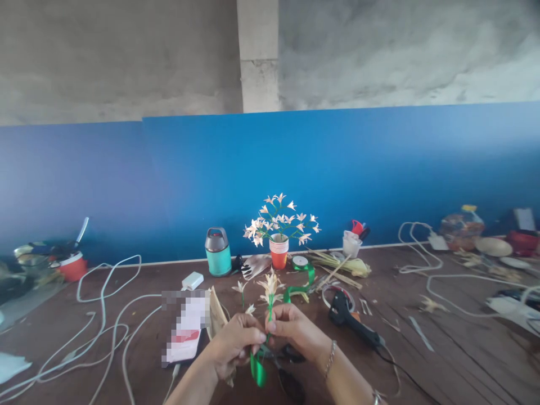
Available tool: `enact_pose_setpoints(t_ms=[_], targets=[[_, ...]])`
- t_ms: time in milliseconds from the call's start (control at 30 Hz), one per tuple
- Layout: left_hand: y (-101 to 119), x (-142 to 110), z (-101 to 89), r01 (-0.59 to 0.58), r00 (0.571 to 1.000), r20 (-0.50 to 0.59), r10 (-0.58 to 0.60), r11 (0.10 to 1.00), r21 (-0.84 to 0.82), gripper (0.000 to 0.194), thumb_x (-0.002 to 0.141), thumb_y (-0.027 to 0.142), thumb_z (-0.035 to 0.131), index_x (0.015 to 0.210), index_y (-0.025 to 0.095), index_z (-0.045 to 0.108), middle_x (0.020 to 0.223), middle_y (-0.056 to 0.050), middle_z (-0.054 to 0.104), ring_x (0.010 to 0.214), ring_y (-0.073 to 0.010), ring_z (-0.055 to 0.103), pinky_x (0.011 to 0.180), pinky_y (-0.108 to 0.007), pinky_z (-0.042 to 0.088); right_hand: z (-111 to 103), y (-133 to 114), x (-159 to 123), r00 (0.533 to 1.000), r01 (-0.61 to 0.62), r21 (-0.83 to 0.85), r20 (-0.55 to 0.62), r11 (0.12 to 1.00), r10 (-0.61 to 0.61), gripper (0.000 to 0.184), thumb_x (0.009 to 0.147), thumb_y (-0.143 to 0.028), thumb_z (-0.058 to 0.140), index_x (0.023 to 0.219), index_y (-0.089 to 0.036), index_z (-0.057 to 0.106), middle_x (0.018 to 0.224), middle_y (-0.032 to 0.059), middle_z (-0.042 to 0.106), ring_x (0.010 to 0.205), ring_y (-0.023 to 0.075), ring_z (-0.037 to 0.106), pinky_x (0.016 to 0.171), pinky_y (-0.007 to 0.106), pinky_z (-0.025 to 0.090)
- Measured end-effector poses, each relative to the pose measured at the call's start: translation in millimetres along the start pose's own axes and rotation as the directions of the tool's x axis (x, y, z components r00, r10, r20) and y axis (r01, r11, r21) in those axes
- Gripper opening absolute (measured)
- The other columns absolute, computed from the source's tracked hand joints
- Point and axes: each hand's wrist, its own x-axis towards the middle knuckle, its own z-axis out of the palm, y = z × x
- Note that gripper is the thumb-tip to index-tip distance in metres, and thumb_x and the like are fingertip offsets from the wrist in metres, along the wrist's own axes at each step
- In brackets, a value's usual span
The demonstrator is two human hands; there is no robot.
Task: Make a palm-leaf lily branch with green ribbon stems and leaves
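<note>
A pale craft flower (270, 286) with a green-wrapped stem stands upright between my two hands. My right hand (297, 331) pinches the stem just below the bloom. Close beside it, my left hand (235, 342) is closed on a green ribbon (258, 369), whose loose end hangs below the fingers. Smaller pale flowers (239, 287) show just beyond my left hand. Under my hands lies a dark-handled tool (291, 385), partly hidden, so its kind is unclear.
Behind my hands stands a red cup (279, 256) of finished flowers, with a ribbon spool (300, 261) beside it. A black glue gun (352, 320) lies right, a phone (185, 332) left. White cables (103, 315) cross the table. A teal container (218, 256) stands near the blue partition (202, 169).
</note>
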Motion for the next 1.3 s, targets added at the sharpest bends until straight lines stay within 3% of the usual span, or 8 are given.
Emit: enact_pose_setpoints(t_ms=[167,467,567,667,800,967,1067,1300], targets=[[-2.1,1.0,1.9,-0.037,0.999,-0.031,0.038,0.999,0.028,0.009,0.054,0.021,0.06,0.05,0.014,0.057,0.034,0.007,0.043,0.025,0.0,0.021,0.031,-0.019,0.006,0.6,1.2,1.0,0.999,-0.022,0.022,-0.027,1.0,0.022,0.029,0.062,-0.033,0.075,0.056,-0.011,0.057,0.054,-0.0006,0.058,0.049,0.0076,0.047,0.05,0.02,0.029],[-4.5,7.2,1.7,-0.069,0.984,-0.156,0.086,0.991,0.113,0.018,0.057,0.025,0.063,0.048,0.017,0.049,0.032,0.009,0.039,0.026,-0.0009,0.02,0.031,-0.02,0.009,0.8,4.0,6.0,0.985,0.028,0.031,-0.173,0.999,-0.022,0.031,0.057,-0.029,0.078,0.052,-0.014,0.051,0.045,-0.0071,0.044,0.045,0.0047,0.032,0.046,0.02,0.018],[-6.3,9.3,2.7,-0.074,0.977,-0.188,0.097,0.99,0.123,0.017,0.057,0.024,0.062,0.049,0.017,0.05,0.034,0.007,0.046,0.025,-0.0011,0.021,0.031,-0.02,0.007,2.9,4.3,6.9,0.978,0.026,0.044,-0.208,0.999,-0.016,0.034,0.057,-0.03,0.078,0.051,-0.014,0.049,0.043,-0.0079,0.042,0.043,0.0043,0.031,0.045,0.02,0.019],[-8.8,10.0,3.8,-0.077,0.981,-0.17,0.093,0.992,0.097,0.014,0.06,0.026,0.061,0.054,0.015,0.055,0.044,0.003,0.057,0.026,-0.0009,0.023,0.032,-0.021,0.007,3.9,4.8,6.8,0.981,-0.015,0.079,-0.194,0.997,0.03,0.035,0.057,-0.033,0.077,0.05,-0.015,0.048,0.042,-0.0073,0.043,0.04,0.0047,0.035,0.044,0.02,0.022],[-7.8,6.1,2.9,-0.084,0.986,-0.141,0.09,0.995,0.051,0.018,0.059,0.028,0.066,0.055,0.013,0.059,0.044,0.005,0.05,0.033,-0.0013,0.026,0.035,-0.02,0.01,1.1,5.0,4.8,0.99,-0.029,0.07,-0.139,0.997,0.038,0.034,0.059,-0.033,0.076,0.051,-0.013,0.05,0.044,-0.006,0.046,0.041,0.0041,0.037,0.044,0.019,0.023],[0.1,-2.5,-4.9,-0.074,0.995,0.079,0.069,0.995,0.065,0.019,0.059,0.028,0.07,0.061,0.011,0.061,0.051,0.007,0.046,0.033,0.0012,0.026,0.034,-0.02,0.011,-4.8,6.0,3.1,0.997,-0.045,0.033,-0.058,0.998,0.046,0.036,0.055,-0.036,0.079,0.05,-0.012,0.052,0.042,-0.0063,0.045,0.041,0.0039,0.035,0.043,0.02,0.021],[1.1,-3.8,-8.6,-0.071,0.988,0.145,0.059,0.994,0.079,0.017,0.06,0.025,0.068,0.063,0.011,0.06,0.05,0.008,0.044,0.03,0.0021,0.028,0.033,-0.018,0.013,-6.8,7.2,2.9,0.998,-0.055,0.006,-0.013,0.998,0.055,0.034,0.055,-0.033,0.079,0.051,-0.011,0.054,0.045,-0.0048,0.048,0.043,0.0042,0.036,0.045,0.02,0.021],[-5.6,2.0,-2.8,0.022,0.996,0.08,-0.025,0.999,0.038,0.01,0.052,0.011,0.062,0.057,0.013,0.054,0.048,0.003,0.056,0.038,-0.0061,0.05,0.037,-0.015,0.035,-7.1,2.6,1.3,0.997,-0.064,-0.021,0.03,0.998,0.065,0.035,0.057,-0.034,0.078,0.05,-0.011,0.053,0.043,-0.0076,0.041,0.042,0.0028,0.029,0.044,0.02,0.017]])
